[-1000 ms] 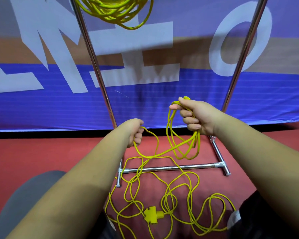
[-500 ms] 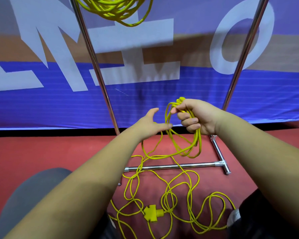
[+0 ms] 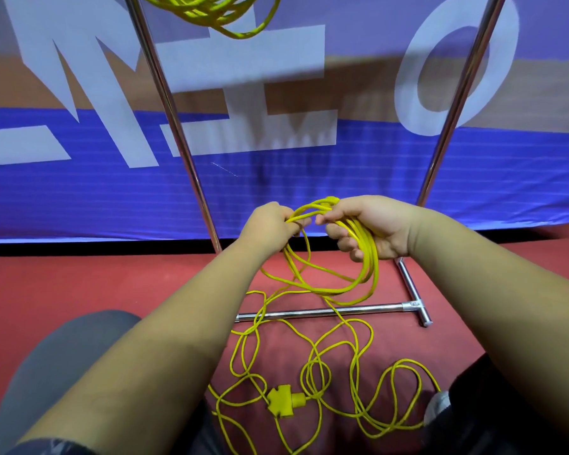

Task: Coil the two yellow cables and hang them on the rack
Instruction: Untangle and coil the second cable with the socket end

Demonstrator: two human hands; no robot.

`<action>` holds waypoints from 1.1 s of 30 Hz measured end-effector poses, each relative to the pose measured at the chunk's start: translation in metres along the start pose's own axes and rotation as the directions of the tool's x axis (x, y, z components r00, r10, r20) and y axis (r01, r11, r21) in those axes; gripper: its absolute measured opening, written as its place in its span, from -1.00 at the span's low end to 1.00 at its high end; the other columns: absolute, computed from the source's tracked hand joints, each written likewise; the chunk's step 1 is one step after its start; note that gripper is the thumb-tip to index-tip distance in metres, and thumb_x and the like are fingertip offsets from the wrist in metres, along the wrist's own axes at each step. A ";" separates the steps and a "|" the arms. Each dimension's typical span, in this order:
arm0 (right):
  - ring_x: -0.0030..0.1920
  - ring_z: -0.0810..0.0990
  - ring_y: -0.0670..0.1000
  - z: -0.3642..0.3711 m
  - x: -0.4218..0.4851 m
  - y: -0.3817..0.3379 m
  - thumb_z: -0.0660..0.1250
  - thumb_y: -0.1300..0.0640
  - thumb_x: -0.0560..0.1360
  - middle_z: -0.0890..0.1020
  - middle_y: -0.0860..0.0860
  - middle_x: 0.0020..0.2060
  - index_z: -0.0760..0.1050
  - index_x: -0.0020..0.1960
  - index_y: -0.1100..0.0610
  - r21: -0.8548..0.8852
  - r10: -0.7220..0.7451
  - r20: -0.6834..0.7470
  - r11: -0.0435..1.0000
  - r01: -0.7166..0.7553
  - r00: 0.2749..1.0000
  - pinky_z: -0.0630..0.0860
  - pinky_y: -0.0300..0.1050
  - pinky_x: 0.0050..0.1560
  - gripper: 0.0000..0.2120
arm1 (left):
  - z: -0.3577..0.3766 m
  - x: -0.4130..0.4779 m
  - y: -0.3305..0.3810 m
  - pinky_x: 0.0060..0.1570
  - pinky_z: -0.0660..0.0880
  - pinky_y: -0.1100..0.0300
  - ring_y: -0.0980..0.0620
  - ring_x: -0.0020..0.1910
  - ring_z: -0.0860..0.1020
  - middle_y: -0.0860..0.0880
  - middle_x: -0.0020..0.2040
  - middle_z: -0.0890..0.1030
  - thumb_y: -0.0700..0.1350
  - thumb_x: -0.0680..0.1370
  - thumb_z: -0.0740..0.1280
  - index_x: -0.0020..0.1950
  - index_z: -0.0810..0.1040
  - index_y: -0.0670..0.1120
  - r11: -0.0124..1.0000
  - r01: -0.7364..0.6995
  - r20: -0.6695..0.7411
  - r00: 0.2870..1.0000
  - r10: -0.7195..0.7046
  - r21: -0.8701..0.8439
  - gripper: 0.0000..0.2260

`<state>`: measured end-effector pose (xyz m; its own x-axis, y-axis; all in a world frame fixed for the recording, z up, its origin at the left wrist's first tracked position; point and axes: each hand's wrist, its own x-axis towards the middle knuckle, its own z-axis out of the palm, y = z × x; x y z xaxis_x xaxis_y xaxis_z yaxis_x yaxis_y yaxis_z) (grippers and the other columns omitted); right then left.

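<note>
- R hand: right hand (image 3: pixel 375 226) is at centre frame, in front of the rack (image 3: pixel 326 311). Fingers are curled round a bundle of several loops of the loose cable (image 3: pixel 372 274). Thumb lies over the top of the bundle.
- L hand: left hand (image 3: pixel 268 226) is just beside the R hand, the fingertips of the two nearly meeting. Its fingers are clenched on a single strand that runs across to the bundle.
- Loose cable, held part: the loops hang below the R hand, clear of the floor (image 3: pixel 79 284). They sag in front of the base bar (image 3: pixel 358 308).
- Loose cable, uncoiled part: it drops from the hands, crosses the base bar and lies in tangled curves on the floor, between the person's legs.
- Plug block (image 3: pixel 284 403): yellow, on the floor near the bottom of the frame, among the loose curves. Which way it faces cannot be told.
- Hung cable (image 3: pixel 211 11): a coiled yellow bundle at the top edge of the frame, betw. the two uprights. Its hanging pt is out of view.
- Rack: chrome tube. Left upright (image 3: pixel 168 103) and right upright (image 3: pixel 460 93) rise out of frame. A T-joint links the base bar to the R foot.
- Background: blue banner (image 3: pixel 79 192) w/ large pale letters, standing behind the rack.
- Floor: red surface.
- Knee (image 3: pixel 53 362): grey trouser leg, lower L corner.
</note>
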<state>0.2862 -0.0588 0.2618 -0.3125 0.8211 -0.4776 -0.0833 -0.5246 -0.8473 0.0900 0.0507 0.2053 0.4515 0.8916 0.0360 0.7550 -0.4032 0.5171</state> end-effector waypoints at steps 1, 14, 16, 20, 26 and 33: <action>-0.50 0.37 -0.06 -0.002 -0.001 -0.001 0.21 0.13 0.64 0.43 -0.02 -0.33 0.52 0.08 0.09 0.013 0.009 0.015 1.000 -0.009 1.000 0.36 -0.22 -0.54 -0.88 | 0.001 0.001 0.002 -0.29 0.49 0.06 -0.09 -0.29 0.58 -0.11 -0.32 0.54 0.27 0.57 0.37 -0.26 0.63 -0.07 0.999 -0.016 -0.015 1.000 0.016 0.039 -0.56; -0.61 0.17 -0.11 -0.008 0.000 -0.004 0.22 -0.11 0.73 0.22 -0.05 -0.44 0.52 0.02 0.13 -0.049 -0.112 -0.086 0.993 0.108 0.990 0.23 -0.23 -0.60 -0.68 | 0.016 0.001 0.009 -0.30 0.40 0.10 -0.03 -0.17 0.55 0.02 -0.20 0.49 0.23 0.49 0.42 -0.27 0.50 -0.01 0.987 -0.016 -0.054 0.998 0.025 0.161 -0.65; -0.58 0.18 -0.12 -0.011 -0.001 -0.007 0.23 -0.06 0.73 0.27 -0.06 -0.41 0.48 -0.03 0.10 0.006 -0.144 -0.091 0.989 0.145 0.985 0.19 -0.24 -0.60 -0.73 | 0.023 0.003 0.001 -0.25 0.48 0.08 -0.05 -0.16 0.60 0.01 -0.22 0.57 0.17 0.45 0.48 -0.26 0.54 -0.02 0.997 0.029 -0.008 1.000 -0.029 0.075 -0.70; -0.60 0.16 -0.14 -0.018 -0.006 -0.013 0.22 0.00 0.72 0.27 -0.10 -0.46 0.46 -0.09 0.10 0.130 -0.206 -0.102 0.967 0.218 0.973 0.10 -0.27 -0.63 -0.74 | 0.038 -0.001 -0.011 -0.28 0.38 0.07 -0.01 -0.29 0.53 0.00 -0.32 0.52 0.25 0.39 0.53 -0.25 0.44 -0.05 0.986 0.157 0.133 0.980 -0.150 -0.047 -0.56; -0.62 0.17 -0.07 -0.017 -0.004 -0.015 0.21 -0.05 0.70 0.21 -0.10 -0.55 0.47 -0.16 0.08 0.141 -0.252 -0.186 0.950 0.279 0.950 0.18 -0.23 -0.60 -0.68 | 0.051 -0.007 -0.011 -0.28 0.35 0.11 -0.03 -0.27 0.47 -0.01 -0.30 0.51 0.16 0.58 0.42 -0.20 0.49 -0.06 0.983 0.130 0.170 0.980 -0.106 -0.132 -0.67; -0.63 0.20 -0.12 -0.023 -0.003 -0.015 0.25 -0.14 0.68 0.32 -0.09 -0.48 0.62 0.23 0.20 0.076 -0.111 -0.111 0.990 0.120 0.988 0.18 -0.24 -0.60 -0.57 | 0.047 0.001 -0.018 -0.29 0.38 0.15 0.05 -0.31 0.53 0.05 -0.33 0.56 0.23 0.54 0.43 -0.18 0.54 -0.01 0.971 0.151 0.132 0.983 -0.127 -0.187 -0.67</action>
<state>0.3099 -0.0485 0.2703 -0.1944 0.8941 -0.4035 -0.1919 -0.4381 -0.8782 0.0994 0.0491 0.1560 0.4104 0.9006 -0.1430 0.7121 -0.2186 0.6672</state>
